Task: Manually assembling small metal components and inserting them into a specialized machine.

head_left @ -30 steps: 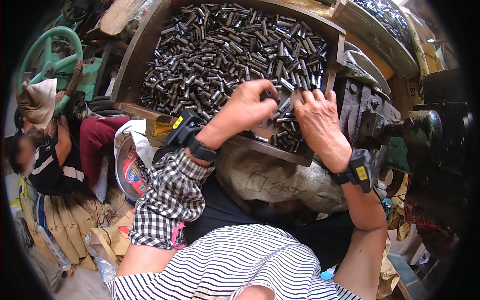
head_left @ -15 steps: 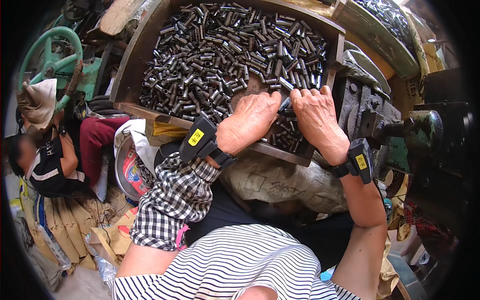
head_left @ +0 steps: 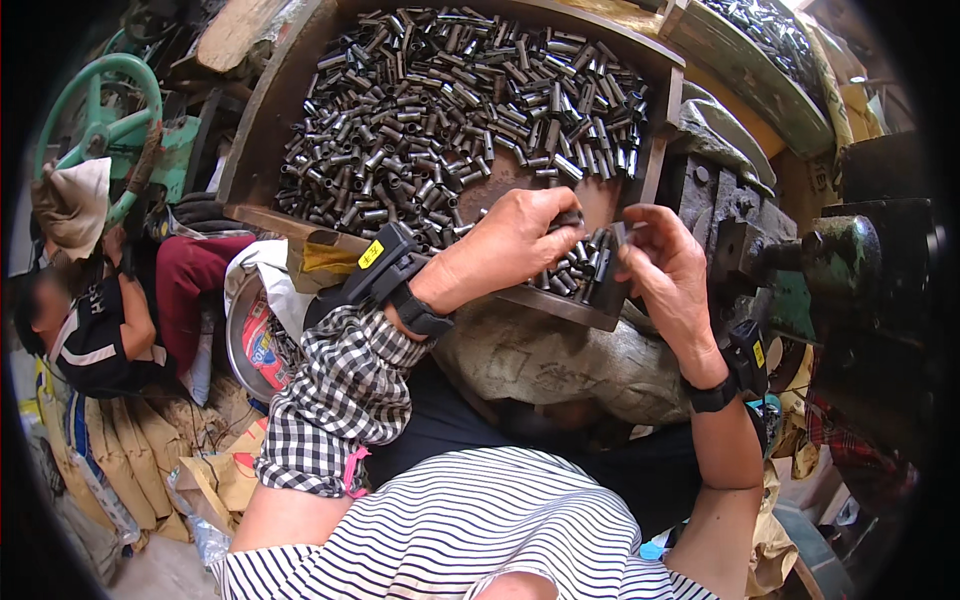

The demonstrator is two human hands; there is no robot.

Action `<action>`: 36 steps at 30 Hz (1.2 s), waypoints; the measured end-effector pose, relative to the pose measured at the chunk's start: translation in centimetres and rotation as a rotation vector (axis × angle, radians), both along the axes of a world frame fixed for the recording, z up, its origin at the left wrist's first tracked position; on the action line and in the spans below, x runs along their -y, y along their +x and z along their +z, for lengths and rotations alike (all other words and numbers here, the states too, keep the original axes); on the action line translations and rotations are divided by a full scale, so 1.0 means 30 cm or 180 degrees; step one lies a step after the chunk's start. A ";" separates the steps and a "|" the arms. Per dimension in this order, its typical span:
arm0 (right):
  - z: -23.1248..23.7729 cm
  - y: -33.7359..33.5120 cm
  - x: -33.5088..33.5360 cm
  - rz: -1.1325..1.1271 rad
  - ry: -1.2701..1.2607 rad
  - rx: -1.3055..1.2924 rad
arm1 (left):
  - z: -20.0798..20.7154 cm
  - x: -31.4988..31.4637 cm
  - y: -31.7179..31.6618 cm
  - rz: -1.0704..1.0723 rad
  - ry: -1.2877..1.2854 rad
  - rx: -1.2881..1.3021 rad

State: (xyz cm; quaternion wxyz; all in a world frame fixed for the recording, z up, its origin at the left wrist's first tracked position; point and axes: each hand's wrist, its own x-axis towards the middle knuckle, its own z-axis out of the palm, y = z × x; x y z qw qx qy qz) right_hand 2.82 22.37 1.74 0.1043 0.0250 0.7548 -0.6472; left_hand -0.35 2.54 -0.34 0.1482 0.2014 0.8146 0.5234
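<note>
A wooden tray [head_left: 262, 140] holds a heap of several short dark metal tubes [head_left: 440, 110]. My left hand [head_left: 505, 245] hovers over the tray's near right corner, fingers curled around a few tubes at its fingertips. Close beside it, my right hand [head_left: 668, 268] is raised at the tray's right edge, thumb and fingers pinching a small metal tube. Both wrists carry black bands with yellow tags. A checked sleeve covers my left forearm.
A dark heavy machine [head_left: 860, 260] stands at the right. A second tray of tubes [head_left: 770, 70] lies at the top right. A green handwheel [head_left: 95, 105] is at the far left, and another person [head_left: 100, 320] sits beneath it near a metal bowl [head_left: 240, 345].
Both hands have drawn back from the pile toward the tray's near right corner. The left hand has closed on tubes, and the right hand has lifted and turned with a tube in its fingers.
</note>
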 end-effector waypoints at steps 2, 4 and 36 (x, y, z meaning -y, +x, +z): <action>-0.017 0.010 -0.017 0.0099 -0.0363 0.0195 | 0.018 -0.014 0.013 -0.0043 0.0230 0.0512; -0.023 0.014 -0.023 0.0037 -0.0587 0.0246 | 0.025 -0.028 0.023 0.0173 0.0593 0.0613; -0.039 0.010 -0.041 -0.0266 -0.1926 0.0861 | 0.007 -0.031 0.017 0.0462 0.2284 0.2712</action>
